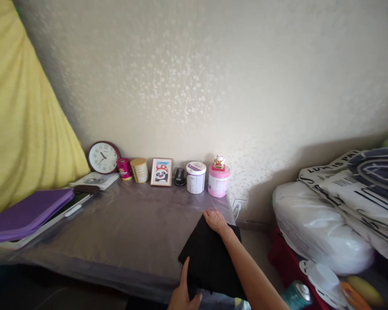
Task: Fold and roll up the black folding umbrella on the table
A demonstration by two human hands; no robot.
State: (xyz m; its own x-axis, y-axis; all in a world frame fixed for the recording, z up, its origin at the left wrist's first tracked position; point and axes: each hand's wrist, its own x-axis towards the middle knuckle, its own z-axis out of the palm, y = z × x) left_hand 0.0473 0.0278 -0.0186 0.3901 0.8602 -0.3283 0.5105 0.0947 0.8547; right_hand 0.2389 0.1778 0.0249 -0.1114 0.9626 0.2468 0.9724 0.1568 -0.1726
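A flat, dark black square piece (210, 258), whose kind I cannot make out, lies over the right front corner of the table. My right hand (216, 220) rests palm down on its far edge, the fingers laid flat at the far left corner. At the near left edge is my left hand (185, 292), index finger stretched along the side and thumb apart below. Dark material shows between that thumb and finger. The rest of the left hand's grip is hidden under the lower frame edge.
Along the wall stand a clock (104, 157), a pink tin (124, 168), a yellow-lidded can (139, 170), a panda picture frame (161, 172) and two round tubs (195, 183). Purple folders (32, 211) lie left. Right of the table are bagged bedding (320, 224) and a spray can (297, 295).
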